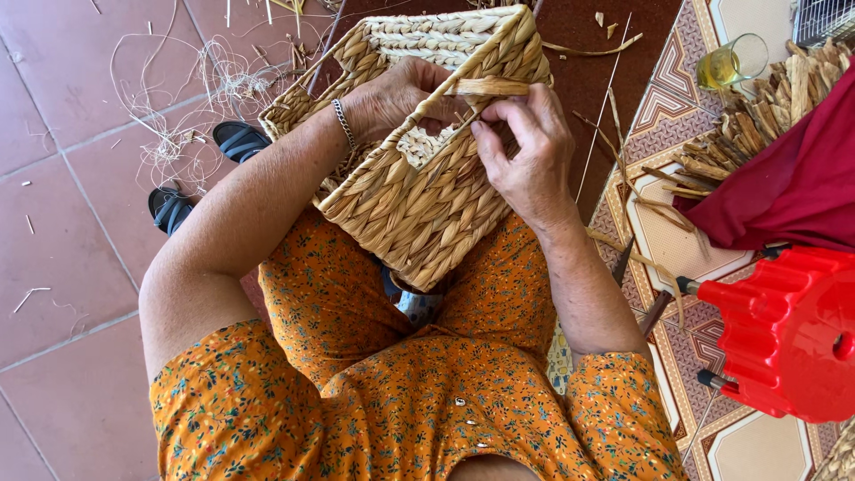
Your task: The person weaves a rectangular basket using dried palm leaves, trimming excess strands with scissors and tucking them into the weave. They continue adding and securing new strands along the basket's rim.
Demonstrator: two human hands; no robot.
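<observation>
The woven basket (pixel 419 178) rests tilted on the person's lap, its opening facing away from the body. The left hand (pixel 396 93) grips the basket's upper rim, fingers curled inside. The right hand (pixel 525 151) pinches a flat fibre strand (pixel 488 86) lying crosswise along the rim, just above its fingertips and between both hands.

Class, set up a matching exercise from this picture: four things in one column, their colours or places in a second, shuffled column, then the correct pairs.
Column one:
1. woven basket
2. stool
3. glass
4. sandals

Column two:
A. red, at the right edge
B. on the lap, between both hands
C. dark, on the tiled floor
D. holds yellowish liquid, top right

Pairs: 1-B, 2-A, 3-D, 4-C
</observation>
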